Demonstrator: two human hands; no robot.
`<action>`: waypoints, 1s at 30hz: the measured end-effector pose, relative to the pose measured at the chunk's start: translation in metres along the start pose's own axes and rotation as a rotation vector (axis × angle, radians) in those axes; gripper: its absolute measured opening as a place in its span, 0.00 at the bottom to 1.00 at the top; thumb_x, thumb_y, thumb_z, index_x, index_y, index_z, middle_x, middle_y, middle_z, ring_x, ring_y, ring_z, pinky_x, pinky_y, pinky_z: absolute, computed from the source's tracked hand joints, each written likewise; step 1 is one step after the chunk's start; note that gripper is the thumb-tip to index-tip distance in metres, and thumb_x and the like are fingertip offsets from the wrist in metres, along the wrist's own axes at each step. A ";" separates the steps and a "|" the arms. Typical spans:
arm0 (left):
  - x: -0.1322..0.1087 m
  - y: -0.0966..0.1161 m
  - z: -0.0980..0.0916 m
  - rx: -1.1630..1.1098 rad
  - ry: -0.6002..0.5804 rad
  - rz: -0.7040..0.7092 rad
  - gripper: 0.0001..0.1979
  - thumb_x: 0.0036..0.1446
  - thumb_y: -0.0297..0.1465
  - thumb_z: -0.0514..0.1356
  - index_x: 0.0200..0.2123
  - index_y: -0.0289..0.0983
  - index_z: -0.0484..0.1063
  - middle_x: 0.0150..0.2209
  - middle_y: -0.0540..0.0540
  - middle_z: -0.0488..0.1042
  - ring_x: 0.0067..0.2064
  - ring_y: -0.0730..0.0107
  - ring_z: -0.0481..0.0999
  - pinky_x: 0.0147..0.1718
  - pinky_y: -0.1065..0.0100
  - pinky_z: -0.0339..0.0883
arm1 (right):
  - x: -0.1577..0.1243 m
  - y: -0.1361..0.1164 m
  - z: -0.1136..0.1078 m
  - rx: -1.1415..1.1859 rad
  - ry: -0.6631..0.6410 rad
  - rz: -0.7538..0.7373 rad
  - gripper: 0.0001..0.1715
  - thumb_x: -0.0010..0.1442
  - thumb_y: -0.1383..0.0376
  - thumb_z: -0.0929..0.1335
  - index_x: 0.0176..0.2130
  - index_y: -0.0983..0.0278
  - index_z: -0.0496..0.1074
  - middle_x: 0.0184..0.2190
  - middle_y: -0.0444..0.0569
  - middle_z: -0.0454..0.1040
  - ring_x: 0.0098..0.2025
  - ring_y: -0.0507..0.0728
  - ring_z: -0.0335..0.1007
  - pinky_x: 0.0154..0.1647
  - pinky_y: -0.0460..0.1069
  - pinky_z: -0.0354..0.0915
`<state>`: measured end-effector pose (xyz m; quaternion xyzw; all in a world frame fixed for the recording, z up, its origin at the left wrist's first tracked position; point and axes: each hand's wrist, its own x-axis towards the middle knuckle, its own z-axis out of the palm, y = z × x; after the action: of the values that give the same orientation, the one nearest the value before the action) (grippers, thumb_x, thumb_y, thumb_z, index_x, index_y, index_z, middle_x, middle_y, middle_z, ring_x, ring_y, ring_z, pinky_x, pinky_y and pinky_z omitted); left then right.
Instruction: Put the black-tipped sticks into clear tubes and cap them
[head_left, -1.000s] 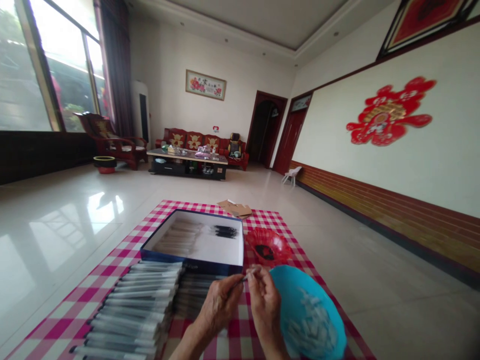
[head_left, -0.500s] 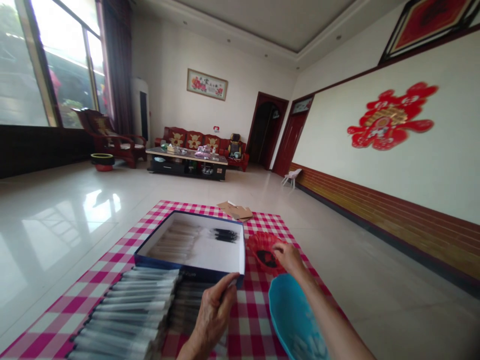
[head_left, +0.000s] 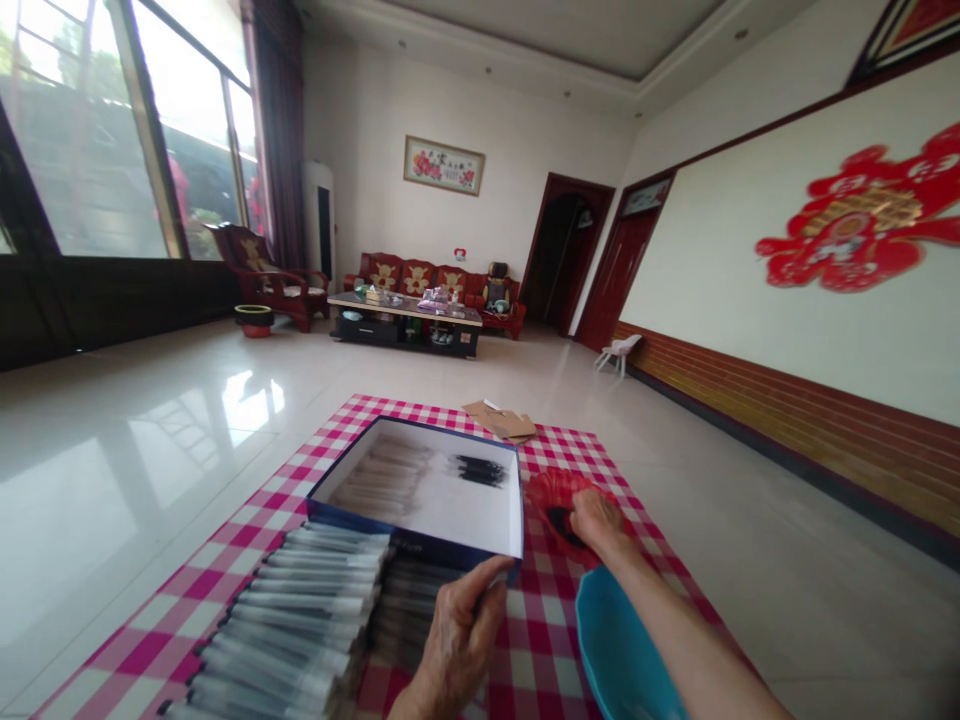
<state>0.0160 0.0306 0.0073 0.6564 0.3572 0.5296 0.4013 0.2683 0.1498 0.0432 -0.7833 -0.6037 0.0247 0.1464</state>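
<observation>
My left hand (head_left: 463, 632) is closed by the near right corner of a shallow blue-edged box (head_left: 469, 508), thumb and forefinger pressed together. What it grips is hidden, though a pale sliver shows under the palm. My right hand (head_left: 598, 518) reaches into a red scalloped bowl (head_left: 551, 487), its fingers bunched over small dark pieces (head_left: 559, 520). What the fingertips hold is out of sight. Inside the box lie pale, clear-looking tubes (head_left: 386, 475) at the left and black slim pieces (head_left: 480, 470) at the right. Many dark-tipped translucent pens (head_left: 300, 610) are piled before the box.
A turquoise bowl (head_left: 619, 650) stands under my right forearm. Flattened brown cardboard (head_left: 501, 420) lies at the far edge of the pink checked tablecloth (head_left: 247, 540). Beyond are a low coffee table (head_left: 405, 318), a red sofa (head_left: 401, 275) and a small white chair (head_left: 619, 350).
My view has swung slightly left, so everything sits further right. My right hand has dipped deeper into the red bowl. The left hand stays closed at the box corner.
</observation>
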 end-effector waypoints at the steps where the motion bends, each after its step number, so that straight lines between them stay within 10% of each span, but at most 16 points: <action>1: 0.000 0.001 0.000 0.000 0.005 0.000 0.17 0.61 0.36 0.53 0.48 0.38 0.74 0.19 0.52 0.63 0.21 0.74 0.58 0.23 0.73 0.56 | -0.003 -0.002 -0.004 0.033 0.033 -0.018 0.04 0.55 0.70 0.69 0.34 0.68 0.74 0.36 0.55 0.75 0.41 0.60 0.72 0.42 0.53 0.66; 15: -0.001 0.020 0.001 0.083 -0.025 0.081 0.10 0.62 0.34 0.52 0.39 0.37 0.72 0.21 0.53 0.65 0.22 0.75 0.60 0.22 0.75 0.53 | -0.145 -0.049 -0.027 1.157 0.129 -0.134 0.17 0.49 0.55 0.72 0.36 0.64 0.72 0.29 0.46 0.76 0.29 0.54 0.71 0.31 0.48 0.68; 30: -0.005 0.011 0.008 0.160 0.015 0.248 0.10 0.60 0.29 0.55 0.42 0.40 0.74 0.35 0.48 0.80 0.34 0.71 0.79 0.34 0.76 0.67 | -0.172 -0.054 -0.007 1.043 0.083 -0.236 0.16 0.55 0.57 0.68 0.41 0.63 0.76 0.39 0.52 0.78 0.38 0.60 0.74 0.40 0.52 0.70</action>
<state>0.0232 0.0209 0.0143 0.7213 0.3174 0.5498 0.2768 0.1730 -0.0030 0.0406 -0.5339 -0.5887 0.2736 0.5418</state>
